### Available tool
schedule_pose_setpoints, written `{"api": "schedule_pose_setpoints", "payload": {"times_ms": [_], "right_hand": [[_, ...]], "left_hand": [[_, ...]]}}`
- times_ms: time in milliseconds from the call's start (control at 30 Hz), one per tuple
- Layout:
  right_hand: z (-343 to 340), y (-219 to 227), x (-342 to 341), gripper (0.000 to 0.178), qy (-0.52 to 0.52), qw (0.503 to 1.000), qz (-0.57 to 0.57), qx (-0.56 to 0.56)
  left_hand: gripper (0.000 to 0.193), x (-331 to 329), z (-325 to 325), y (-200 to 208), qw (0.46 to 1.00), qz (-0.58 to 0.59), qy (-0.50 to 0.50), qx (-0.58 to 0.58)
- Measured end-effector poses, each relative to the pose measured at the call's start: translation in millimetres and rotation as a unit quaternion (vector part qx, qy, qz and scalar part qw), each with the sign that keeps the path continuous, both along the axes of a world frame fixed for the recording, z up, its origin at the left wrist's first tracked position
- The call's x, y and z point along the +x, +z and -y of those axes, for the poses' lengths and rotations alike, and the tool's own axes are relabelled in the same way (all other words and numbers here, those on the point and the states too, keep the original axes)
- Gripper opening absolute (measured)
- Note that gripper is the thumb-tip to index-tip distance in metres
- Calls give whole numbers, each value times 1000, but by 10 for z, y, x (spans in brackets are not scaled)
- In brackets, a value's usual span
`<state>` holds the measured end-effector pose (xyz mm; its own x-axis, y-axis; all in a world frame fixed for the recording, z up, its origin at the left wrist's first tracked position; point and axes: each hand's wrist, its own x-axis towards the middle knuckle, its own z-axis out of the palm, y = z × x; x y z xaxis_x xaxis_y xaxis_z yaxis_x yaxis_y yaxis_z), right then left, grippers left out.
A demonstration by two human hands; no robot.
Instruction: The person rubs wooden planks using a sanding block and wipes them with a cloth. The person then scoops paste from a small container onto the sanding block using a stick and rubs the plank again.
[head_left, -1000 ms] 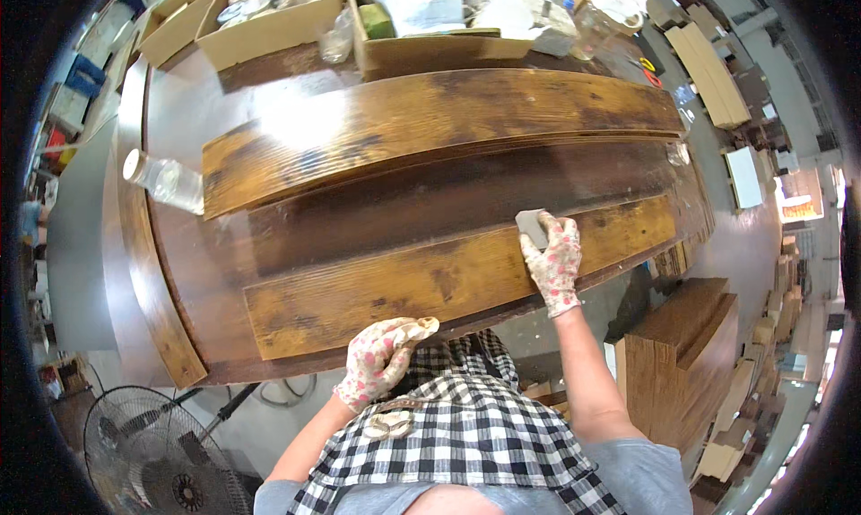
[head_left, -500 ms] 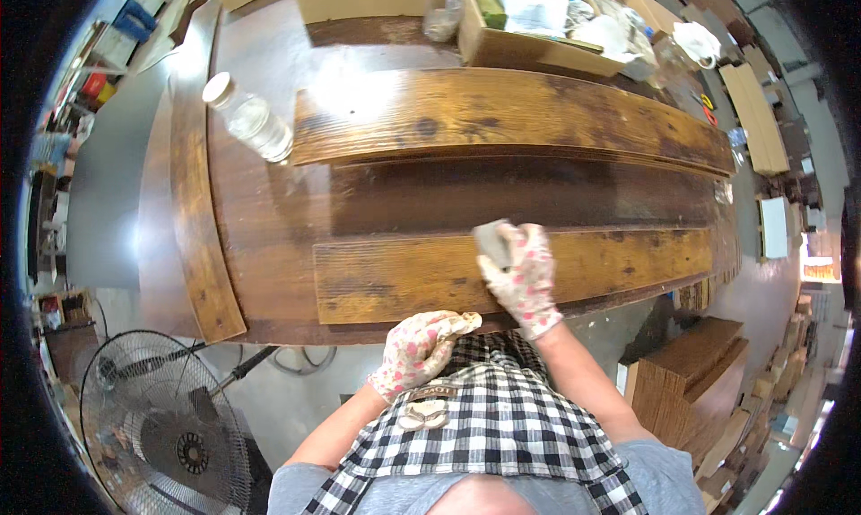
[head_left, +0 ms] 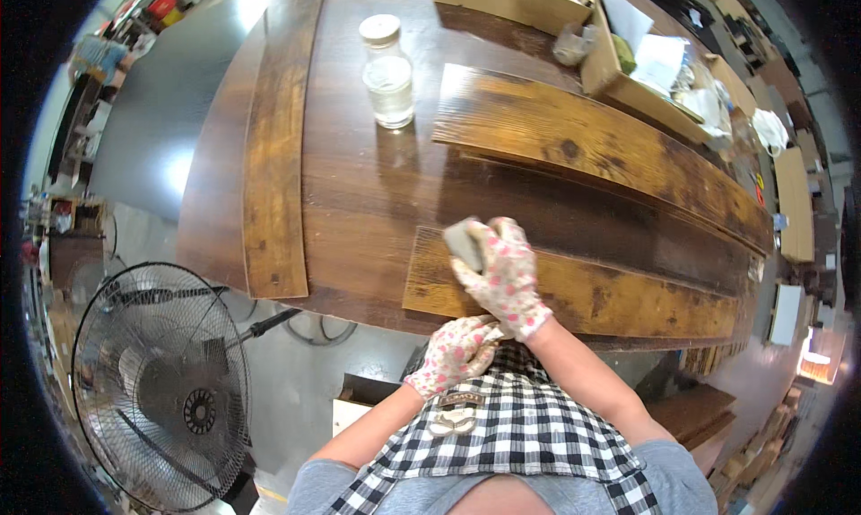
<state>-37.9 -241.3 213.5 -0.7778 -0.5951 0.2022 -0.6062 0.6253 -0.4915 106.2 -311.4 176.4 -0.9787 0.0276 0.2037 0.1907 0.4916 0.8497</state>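
Observation:
My right hand (head_left: 504, 277), in a white glove with pink dots, is closed around a small grey block-shaped pad (head_left: 464, 243). It holds the pad over the left end of the near brown wood-grain plank (head_left: 596, 293). Close below it, at the near edge of that plank, is my left hand (head_left: 453, 354) in a matching glove. Its fingers are curled together; whether anything is in them I cannot make out. Beyond lies a second wood-grain plank (head_left: 574, 143), resting on another board.
A clear jar with a white lid (head_left: 389, 80) stands left of the far plank. Further left, a long board (head_left: 276, 156) lies lengthwise. Cardboard boxes (head_left: 511, 1) line the back of the brown table (head_left: 359, 219). A floor fan (head_left: 161, 385) stands at the lower left.
My view has turned, shifting the table's things rightward in the picture. My right hand has moved the grey pad along the near plank to its left end. My left hand has come nearer the right.

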Motion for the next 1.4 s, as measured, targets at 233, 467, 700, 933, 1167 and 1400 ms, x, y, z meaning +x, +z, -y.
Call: {"api": "schedule_pose_setpoints", "payload": {"times_ms": [233, 467, 700, 933, 1167, 1400], "right_hand": [[381, -29, -76, 44, 69, 997, 37, -7], [452, 180, 102, 44, 379, 923, 5, 63], [486, 221, 125, 36, 444, 894, 5, 61], [542, 126, -303, 34, 303, 947, -98, 47], [282, 89, -327, 41, 131, 991, -30, -16], [-11, 156, -206, 37, 86, 995, -2, 43]], "left_hand": [[27, 81, -7, -89, 998, 61, -4, -21], [27, 131, -51, -100, 997, 48, 9, -59], [31, 164, -142, -222, 997, 54, -9, -49], [44, 98, -97, 29, 999, 11, 3, -41], [33, -17, 156, 372, 996, -64, 52, -25], [37, -20, 6, 229, 996, -40, -19, -73]]}}
